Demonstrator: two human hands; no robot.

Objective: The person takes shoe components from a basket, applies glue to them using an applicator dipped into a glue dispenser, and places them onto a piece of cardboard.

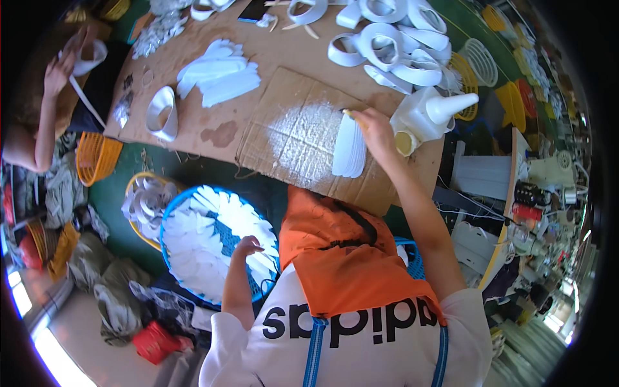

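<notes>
My right hand (pixel 375 131) is closed round a small thing with a yellowish, dark-tipped end, mostly hidden by the fingers. That end meets the top of a fanned stack of long white strips (pixel 349 149) on a cardboard sheet (pixel 276 97). White smears and specks cover the cardboard left of the stack. My left hand (pixel 247 247) hovers low over a round blue basket (pixel 166 259) with many white pieces (pixel 187 248) lying around its inside. Its fingers are loosely bent and apart, and I see nothing held in them.
A white squeeze bottle (pixel 419 115) stands right of my right hand, beside a small round pot (pixel 405 143). White ring-shaped parts (pixel 380 48) pile up at the far right. More strips (pixel 219 72) and a white cuff (pixel 162 113) lie left. Another person's hand (pixel 58 72) works at far left.
</notes>
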